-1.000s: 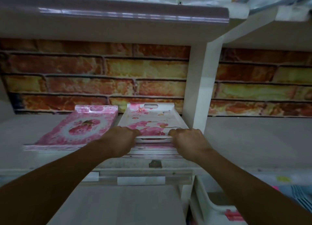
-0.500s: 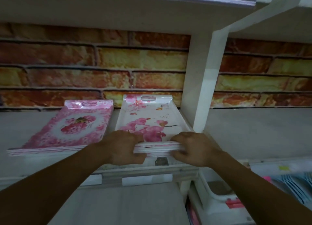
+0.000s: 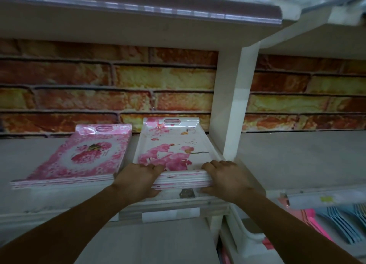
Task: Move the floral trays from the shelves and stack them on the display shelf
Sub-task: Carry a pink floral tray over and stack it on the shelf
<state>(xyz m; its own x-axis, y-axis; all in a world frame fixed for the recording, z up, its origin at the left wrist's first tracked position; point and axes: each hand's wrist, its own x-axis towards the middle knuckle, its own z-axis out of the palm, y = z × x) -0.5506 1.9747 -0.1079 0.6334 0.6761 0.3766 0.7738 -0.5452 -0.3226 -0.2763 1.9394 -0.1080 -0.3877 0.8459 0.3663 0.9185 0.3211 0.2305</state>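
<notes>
Both hands grip the near edge of a stack of white orchid-print trays (image 3: pixel 174 144) lying on the shelf (image 3: pixel 297 156), just left of the white upright post (image 3: pixel 231 105). The left hand (image 3: pixel 136 179) curls its fingers (image 3: pixel 153 167) over the stack's left corner; the right hand (image 3: pixel 225 179) hooks its fingers (image 3: pixel 210 165) over the right corner, thumbs underneath. Farther left of the post sits a stack of pink rose-print trays (image 3: pixel 87 156).

Two tray stacks (image 3: pixel 79 160) (image 3: pixel 174 144) lie side by side on shelf (image 3: pixel 297 160).
</notes>
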